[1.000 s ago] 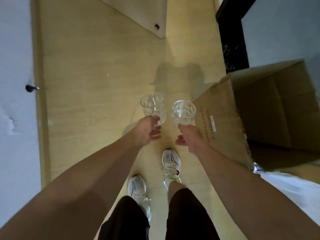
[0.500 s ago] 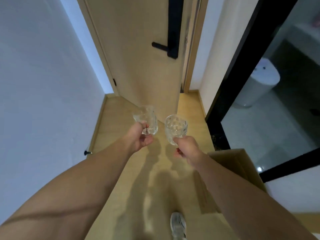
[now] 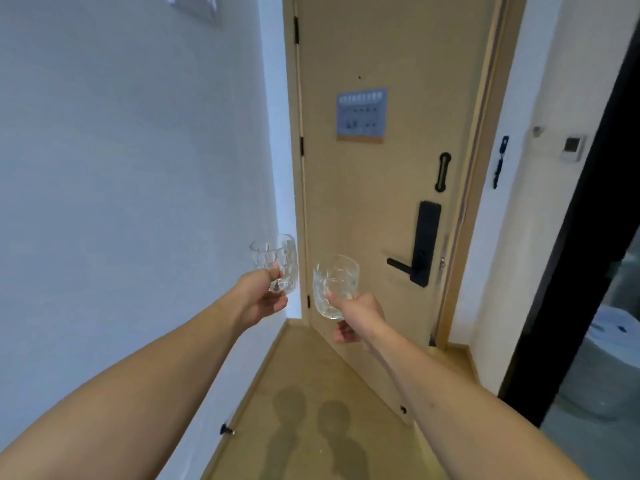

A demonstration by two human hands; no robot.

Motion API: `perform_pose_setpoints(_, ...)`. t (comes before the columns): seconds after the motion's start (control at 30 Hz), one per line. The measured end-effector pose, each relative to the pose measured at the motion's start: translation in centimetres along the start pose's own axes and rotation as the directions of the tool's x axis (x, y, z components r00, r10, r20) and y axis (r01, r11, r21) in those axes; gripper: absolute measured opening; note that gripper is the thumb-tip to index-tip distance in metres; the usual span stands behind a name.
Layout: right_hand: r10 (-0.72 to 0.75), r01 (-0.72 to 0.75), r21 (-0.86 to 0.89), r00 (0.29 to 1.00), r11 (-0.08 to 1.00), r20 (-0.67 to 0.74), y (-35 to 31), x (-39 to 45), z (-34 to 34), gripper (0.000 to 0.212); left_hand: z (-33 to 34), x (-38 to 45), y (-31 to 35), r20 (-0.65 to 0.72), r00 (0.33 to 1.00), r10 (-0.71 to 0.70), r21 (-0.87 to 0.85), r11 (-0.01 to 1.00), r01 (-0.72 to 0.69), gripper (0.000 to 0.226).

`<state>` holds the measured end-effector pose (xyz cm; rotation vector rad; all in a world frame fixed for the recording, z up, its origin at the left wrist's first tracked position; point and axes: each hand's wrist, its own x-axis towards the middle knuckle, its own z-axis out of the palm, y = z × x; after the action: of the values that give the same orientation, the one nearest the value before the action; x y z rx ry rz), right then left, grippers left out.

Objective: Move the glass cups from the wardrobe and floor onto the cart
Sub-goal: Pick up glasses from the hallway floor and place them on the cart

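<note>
Glasses held up, one per hand.
Left hand [image 3: 258, 299] grips a clear faceted cup [image 3: 275, 261]; right hand [image 3: 360, 318] grips its twin [image 3: 335, 285], both upright before the door [image 3: 381, 185].

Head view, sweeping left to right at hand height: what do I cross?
White wall → left hand → its glass cup → second glass cup → right hand → black door handle → dark door frame.

A pale wooden door [image 3: 374, 188] with a black lever handle [image 3: 414, 261] and a blue notice [image 3: 361, 113] is standing ajar between white walls [image 3: 131, 174], while the light wooden floor [image 3: 311, 386] is catching two soft shadows.
</note>
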<state>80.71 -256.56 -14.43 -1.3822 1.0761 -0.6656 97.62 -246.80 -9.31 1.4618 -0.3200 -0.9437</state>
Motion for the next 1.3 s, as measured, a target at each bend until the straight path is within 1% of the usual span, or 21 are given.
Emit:
perform_pose_setpoints(0.07, -0.053, 0.054, -0.019, 0.997, 0.998, 0.064, -1.9, 1.0, 1.5, 0.043, -1.5, -0.7, 1.7, -0.061, 0.997, 0.047, -0.027, 0.998, -0.049, 0.021)
perform_pose_setpoints(0.23, -0.115, 0.137, -0.075, 0.964, 0.988, 0.240, -5.3, 2.1, 5.7, 0.046, -5.7, -2.8, 4.0, -0.228, 0.968, 0.107, -0.079, 0.989, -0.128, 0.020)
perform_pose_setpoints(0.37, -0.160, 0.188, -0.040, 0.914, 0.981, 0.372, -6.4, 1.2, 9.7, 0.038, -9.4, -5.1, 3.9, -0.357, 0.925, 0.131, -0.097, 0.980, -0.176, 0.020)
perform_pose_setpoints(0.5, -0.184, 0.234, -0.037, 0.842, 0.972, 0.507, -6.9, -1.1, 13.7, 0.036, -12.7, -8.7, 2.8, -0.497, 0.858, 0.132, -0.115, 0.970, -0.216, 0.020)
perform_pose_setpoints(0.7, -0.167, 0.258, -0.029, 0.705, 0.966, 0.689, -6.3, -6.6, 18.9, 0.035, -17.3, -15.7, 0.2, -0.700, 0.704, 0.124, -0.117, 0.952, -0.284, 0.023)
perform_pose_setpoints(0.87, -0.139, 0.302, -0.038, 0.543, 0.952, 0.828, -5.1, -13.3, 22.0, 0.034, -19.9, -23.0, -2.7, -0.824, 0.562, 0.070, -0.146, 0.932, -0.330, 0.023)
perform_pose_setpoints(1.07, -0.133, 0.352, -0.007, 0.371, 0.936, 0.919, -3.9, -24.1, 24.7, 0.034, -22.5, -34.3, -6.0, -0.916, 0.399, 0.042, -0.123, 0.917, -0.380, 0.024)
perform_pose_setpoints(1.2, -0.140, 0.375, 0.042, 0.238, 0.926, 0.961, -2.6, -33.4, 26.6, 0.030, -25.0, -43.8, -9.0, -0.962, 0.273, 0.021, -0.095, 0.911, -0.402, 0.024)
perform_pose_setpoints(1.3, -0.118, 0.373, 0.052, 0.158, 0.926, 0.980, -1.1, -41.3, 27.6, 0.029, -26.8, -51.4, -11.6, -0.984, 0.177, -0.018, -0.088, 0.915, -0.394, 0.025)
